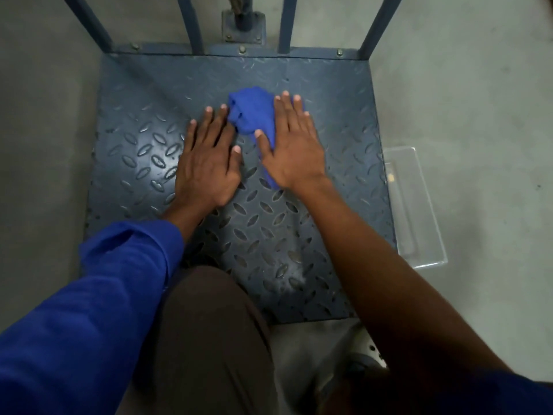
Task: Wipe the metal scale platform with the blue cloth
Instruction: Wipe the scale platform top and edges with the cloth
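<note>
The metal scale platform (pixel 143 121) is a dark grey-blue tread plate that fills the middle of the view. A bunched blue cloth (pixel 250 112) lies near its centre. My right hand (pixel 291 145) lies flat on the cloth's right part with fingers spread, pressing it onto the plate. My left hand (pixel 206 160) rests flat on the bare plate just left of the cloth, with its fingertips touching the cloth's edge. It holds nothing.
Blue-grey upright bars (pixel 191 22) and a bolted post base (pixel 243 26) stand along the platform's far edge. A clear plastic tray (pixel 419 205) lies on the concrete floor (pixel 463 100) at the platform's right side. My knee (pixel 209 339) is at the near edge.
</note>
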Demonstrator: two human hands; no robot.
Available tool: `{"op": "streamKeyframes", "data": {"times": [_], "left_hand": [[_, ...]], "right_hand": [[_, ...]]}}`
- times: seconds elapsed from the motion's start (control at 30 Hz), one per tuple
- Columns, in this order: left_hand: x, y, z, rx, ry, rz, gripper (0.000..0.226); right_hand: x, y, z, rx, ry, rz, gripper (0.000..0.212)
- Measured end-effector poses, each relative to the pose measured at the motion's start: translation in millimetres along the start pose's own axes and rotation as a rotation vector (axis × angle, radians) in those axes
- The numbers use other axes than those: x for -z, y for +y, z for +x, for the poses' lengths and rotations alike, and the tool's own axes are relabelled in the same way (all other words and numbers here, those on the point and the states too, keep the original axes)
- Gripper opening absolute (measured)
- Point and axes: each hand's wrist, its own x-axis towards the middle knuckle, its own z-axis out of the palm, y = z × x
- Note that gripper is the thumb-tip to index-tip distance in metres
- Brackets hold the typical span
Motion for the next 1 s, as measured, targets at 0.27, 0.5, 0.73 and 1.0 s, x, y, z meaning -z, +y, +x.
{"op": "streamKeyframes", "data": {"times": [0.27, 0.5, 0.73, 1.0], "left_hand": [[1, -2, 3, 0.106, 0.028, 0.023, 0.063], [7, -30, -4, 0.174, 0.068, -0.023, 0.061], [13, -55, 3, 0.234, 0.056, 0.050, 0.062], [13, -54, 4, 0.238, 0.060, 0.075, 0.063]], "right_hand": [[18, 43, 20, -0.501, 0.120, -0.010, 0.068], [0, -26, 8, 0.026, -0.036, -0.030, 0.065], [-8, -38, 68, -0.346, -0.044, -0.035, 0.075], [-17, -68, 7, 0.036, -0.070, 0.096, 0.067]]}}
